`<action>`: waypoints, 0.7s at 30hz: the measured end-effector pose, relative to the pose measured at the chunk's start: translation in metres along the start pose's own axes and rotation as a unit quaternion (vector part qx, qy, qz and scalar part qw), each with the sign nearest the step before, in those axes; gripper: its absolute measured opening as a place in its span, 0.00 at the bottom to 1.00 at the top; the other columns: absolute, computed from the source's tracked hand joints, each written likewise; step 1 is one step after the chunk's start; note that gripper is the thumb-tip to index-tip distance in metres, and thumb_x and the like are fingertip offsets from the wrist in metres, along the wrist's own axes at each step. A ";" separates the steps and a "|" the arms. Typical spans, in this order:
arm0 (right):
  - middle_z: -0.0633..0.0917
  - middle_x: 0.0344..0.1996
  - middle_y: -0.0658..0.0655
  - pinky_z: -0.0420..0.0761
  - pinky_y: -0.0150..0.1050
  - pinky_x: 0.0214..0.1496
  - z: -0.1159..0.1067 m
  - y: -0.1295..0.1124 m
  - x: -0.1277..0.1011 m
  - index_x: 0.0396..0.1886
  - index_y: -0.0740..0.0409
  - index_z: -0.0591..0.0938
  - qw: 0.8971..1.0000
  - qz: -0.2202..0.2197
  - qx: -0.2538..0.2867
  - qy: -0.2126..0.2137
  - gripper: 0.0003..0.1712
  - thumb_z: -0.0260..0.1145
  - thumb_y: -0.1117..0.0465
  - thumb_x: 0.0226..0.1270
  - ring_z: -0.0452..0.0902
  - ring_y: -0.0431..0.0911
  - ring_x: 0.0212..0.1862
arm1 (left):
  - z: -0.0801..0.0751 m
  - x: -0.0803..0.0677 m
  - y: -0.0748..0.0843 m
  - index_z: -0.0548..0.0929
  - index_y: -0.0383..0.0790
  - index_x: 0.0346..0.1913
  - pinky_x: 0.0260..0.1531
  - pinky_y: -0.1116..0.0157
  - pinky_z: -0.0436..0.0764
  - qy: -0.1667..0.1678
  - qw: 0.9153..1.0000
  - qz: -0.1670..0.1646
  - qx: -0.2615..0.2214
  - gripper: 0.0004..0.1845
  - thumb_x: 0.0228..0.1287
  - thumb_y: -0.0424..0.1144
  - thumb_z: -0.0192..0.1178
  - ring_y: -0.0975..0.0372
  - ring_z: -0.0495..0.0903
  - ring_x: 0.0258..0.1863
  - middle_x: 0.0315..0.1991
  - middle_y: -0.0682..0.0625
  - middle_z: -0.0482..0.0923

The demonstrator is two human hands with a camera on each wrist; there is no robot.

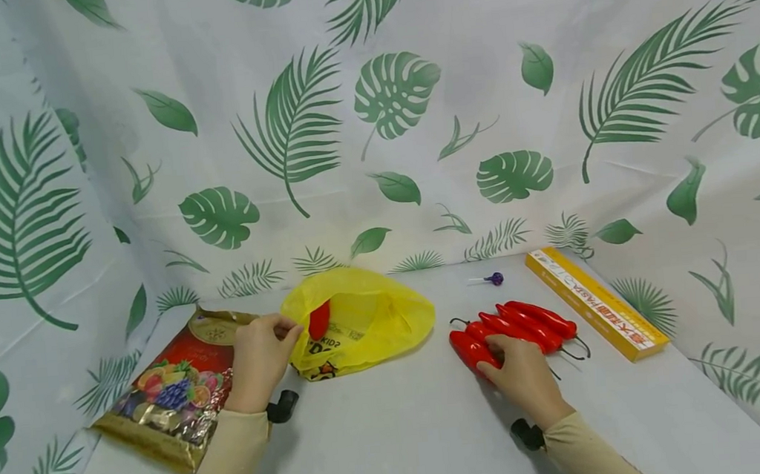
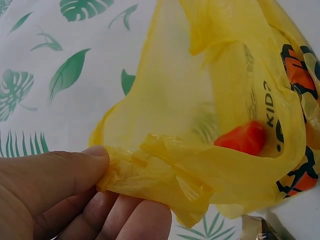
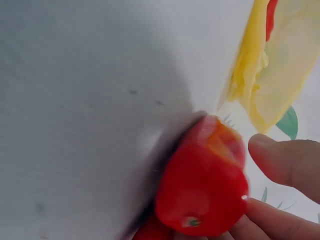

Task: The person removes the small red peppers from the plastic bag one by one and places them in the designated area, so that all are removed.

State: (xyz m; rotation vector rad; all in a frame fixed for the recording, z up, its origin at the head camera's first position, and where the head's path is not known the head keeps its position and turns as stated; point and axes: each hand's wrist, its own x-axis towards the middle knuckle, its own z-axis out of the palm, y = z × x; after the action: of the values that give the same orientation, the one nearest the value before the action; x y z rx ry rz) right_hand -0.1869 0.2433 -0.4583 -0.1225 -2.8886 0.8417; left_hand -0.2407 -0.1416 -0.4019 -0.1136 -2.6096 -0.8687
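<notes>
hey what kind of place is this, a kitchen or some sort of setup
Probably a staged tabletop setup, not a kitchen: a leaf-print cloth backdrop hangs behind a plain white table, where red chili peppers, a yellow plastic bag and a yellow box lie.

The yellow bag [image 2: 235,75] is showing thin, translucent, crinkled plastic. The red peppers [image 1: 517,324] are gleaming like glossy, smooth plastic. The foil pouch [image 1: 171,391] is shining; the box [image 1: 596,302] is looking like printed card.

Bright even light, soft shadows, wrist cams blurry
</notes>
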 end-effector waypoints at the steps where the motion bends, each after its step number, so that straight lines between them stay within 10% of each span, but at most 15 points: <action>1: 0.90 0.50 0.63 0.86 0.56 0.57 0.000 -0.001 0.001 0.64 0.65 0.82 1.000 -0.003 -0.001 0.005 0.34 0.81 0.59 0.59 0.85 0.56 0.52 | 0.000 0.000 0.000 0.90 0.35 0.36 0.28 0.61 0.85 0.000 1.000 -0.001 0.000 0.10 0.64 0.40 0.74 0.58 0.86 0.27 0.31 0.44 0.90; 10: 0.91 0.48 0.63 0.87 0.55 0.56 0.003 -0.015 0.012 0.61 0.63 0.84 0.998 -0.043 0.025 0.047 0.28 0.78 0.59 0.63 0.88 0.57 0.50 | -0.003 0.001 -0.001 0.90 0.35 0.37 0.29 0.61 0.86 -0.002 1.000 -0.010 -0.001 0.10 0.65 0.41 0.73 0.58 0.85 0.27 0.31 0.44 0.90; 21: 0.91 0.49 0.63 0.88 0.50 0.55 0.042 -0.067 0.038 0.60 0.64 0.84 0.990 -0.097 0.106 -0.004 0.27 0.78 0.58 0.64 0.90 0.54 0.48 | -0.004 0.001 0.000 0.90 0.36 0.36 0.29 0.63 0.85 -0.005 1.000 -0.013 -0.003 0.09 0.65 0.41 0.73 0.59 0.85 0.27 0.30 0.46 0.89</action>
State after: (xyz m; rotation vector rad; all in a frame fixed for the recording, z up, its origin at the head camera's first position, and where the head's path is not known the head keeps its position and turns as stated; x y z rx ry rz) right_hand -0.2335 0.1691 -0.4538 0.1803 -2.7377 1.1020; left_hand -0.2407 -0.1442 -0.3984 -0.0860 -2.6241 -0.8863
